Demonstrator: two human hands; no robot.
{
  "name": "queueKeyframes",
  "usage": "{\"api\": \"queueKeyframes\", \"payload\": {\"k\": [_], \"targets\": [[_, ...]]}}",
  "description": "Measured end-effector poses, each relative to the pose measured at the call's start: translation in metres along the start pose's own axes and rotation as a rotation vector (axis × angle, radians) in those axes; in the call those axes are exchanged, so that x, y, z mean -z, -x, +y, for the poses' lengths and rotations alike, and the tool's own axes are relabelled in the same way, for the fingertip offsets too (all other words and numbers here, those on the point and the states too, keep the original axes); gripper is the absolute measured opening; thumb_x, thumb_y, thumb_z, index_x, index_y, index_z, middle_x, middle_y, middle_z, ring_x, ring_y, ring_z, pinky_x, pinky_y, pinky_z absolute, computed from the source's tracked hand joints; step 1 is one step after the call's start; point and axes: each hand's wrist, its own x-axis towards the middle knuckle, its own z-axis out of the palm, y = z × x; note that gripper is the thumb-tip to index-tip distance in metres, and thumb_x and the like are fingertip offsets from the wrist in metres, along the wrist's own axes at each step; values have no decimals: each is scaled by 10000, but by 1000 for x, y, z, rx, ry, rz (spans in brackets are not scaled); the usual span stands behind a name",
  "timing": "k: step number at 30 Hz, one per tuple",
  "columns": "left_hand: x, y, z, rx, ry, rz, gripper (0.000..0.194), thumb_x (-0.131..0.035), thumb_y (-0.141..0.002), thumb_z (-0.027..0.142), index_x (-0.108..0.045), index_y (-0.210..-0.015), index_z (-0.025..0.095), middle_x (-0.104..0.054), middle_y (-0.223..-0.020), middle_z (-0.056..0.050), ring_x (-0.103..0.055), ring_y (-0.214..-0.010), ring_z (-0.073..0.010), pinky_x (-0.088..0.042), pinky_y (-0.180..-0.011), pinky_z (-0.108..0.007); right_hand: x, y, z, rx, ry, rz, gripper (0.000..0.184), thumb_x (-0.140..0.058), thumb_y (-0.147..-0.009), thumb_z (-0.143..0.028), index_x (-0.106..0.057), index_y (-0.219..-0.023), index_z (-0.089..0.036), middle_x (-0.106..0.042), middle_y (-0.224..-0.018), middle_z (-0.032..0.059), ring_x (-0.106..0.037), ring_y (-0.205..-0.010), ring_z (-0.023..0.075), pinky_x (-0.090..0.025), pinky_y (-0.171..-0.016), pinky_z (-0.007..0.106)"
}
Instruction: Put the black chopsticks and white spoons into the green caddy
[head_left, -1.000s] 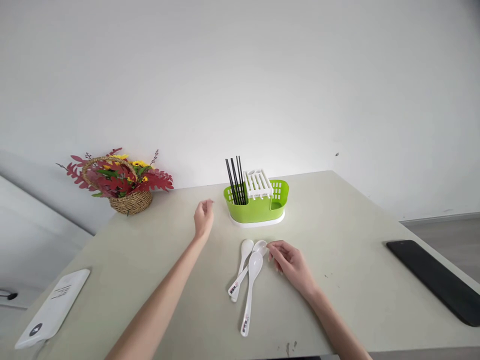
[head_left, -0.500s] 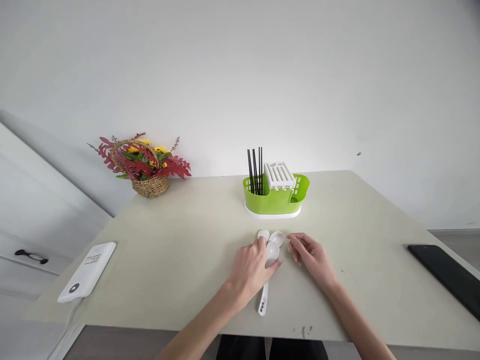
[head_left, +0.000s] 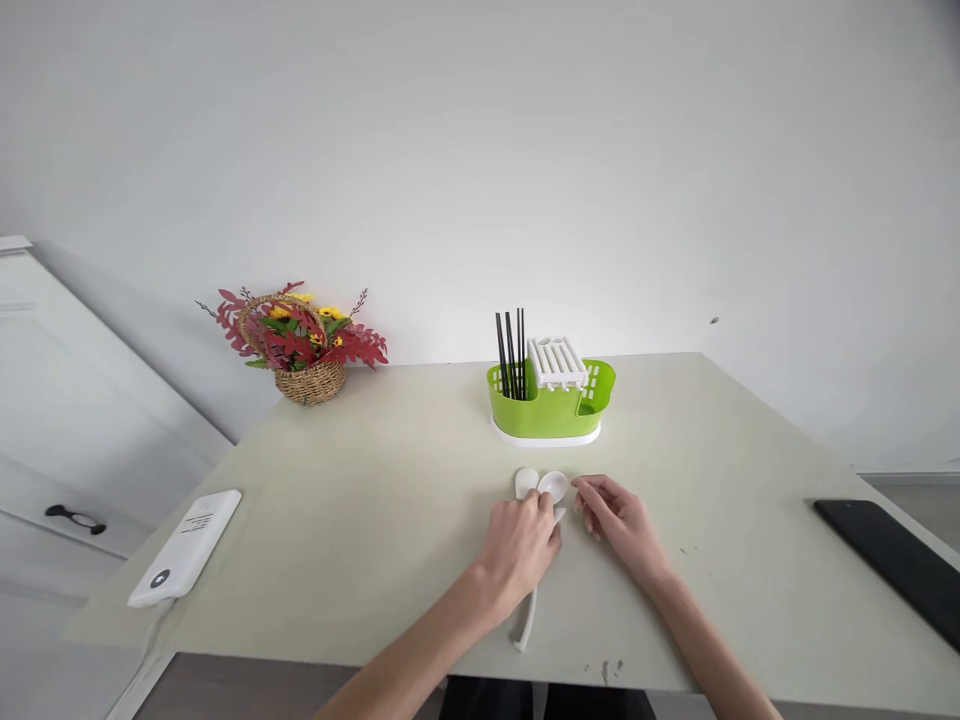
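Note:
My left hand (head_left: 521, 540) is closed around a white spoon (head_left: 528, 622), which is turned on its side. Its handle points toward the table's front edge, and a bit of its bowl shows past my fingers. Just beyond that hand lie two more white spoons, a left spoon (head_left: 526, 481) and a right spoon (head_left: 553, 485); their handles are hidden under the hand. My right hand (head_left: 615, 522) rests on the table beside the right spoon's bowl, its fingers curled in with nothing visible in them. Further back stands a green cutlery holder (head_left: 544, 415) with a white slotted top.
Black chopsticks (head_left: 511, 360) stand in the holder's left compartment. A wicker basket (head_left: 311, 383) of artificial flowers sits at the back left. On the left lies a white power bank (head_left: 186, 548) with a cable; on the right, a black phone-like slab (head_left: 889, 560). A wall rises behind the table.
My left hand came from near the holder down to the spoons, closed on the front one and rolled it onto its side. My right hand stays by the spoon bowls. The camera view shifted.

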Motion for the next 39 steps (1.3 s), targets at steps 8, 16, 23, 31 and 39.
{"api": "queueKeyframes", "payload": {"k": [8,16,23,31,39], "targets": [[19,0,-2,-30,289,19,254,-602,-969,456,-676,-877,232,-703,-794,-31,-655,-675,-189,-416,-590,-284,0,-3,0,12,-11,-9,536,-629,-860,-730,-702,-943,-206,-643,-728,10,-487,-552,133,-430,-531,292],[144,-19,-45,35,823,469,388,-604,-935,600,-684,-893,222,-566,-575,38,-527,-490,-124,-350,-453,-235,1,-2,-3,-1,-8,-16,555,-612,-891,-710,-708,-1017,-179,-658,-781,37,-505,-575,132,-430,-552,287],[192,-52,-100,88,535,933,351,-549,-995,518,-606,-831,214,-682,-700,19,-625,-488,-110,-492,-595,-218,0,-5,-6,8,-25,-21,584,-614,-855,-756,-718,-980,-195,-671,-754,32,-502,-547,132,-443,-535,293],[149,-98,-132,14,285,704,272,-509,-997,412,-665,-1112,222,-747,-824,5,-678,-560,-137,-484,-665,-227,-1,-6,-8,-17,-38,-39,514,-606,-887,-716,-686,-946,-212,-653,-766,16,-494,-562,125,-427,-558,288],[135,-117,-152,-267,196,398,306,-497,-959,327,-699,-1178,256,-750,-1070,-28,-627,-654,-142,-487,-722,-252,-1,-7,-6,-51,-41,-58,472,-583,-921,-684,-666,-942,-220,-641,-772,10,-496,-575,126,-406,-553,279]]}}
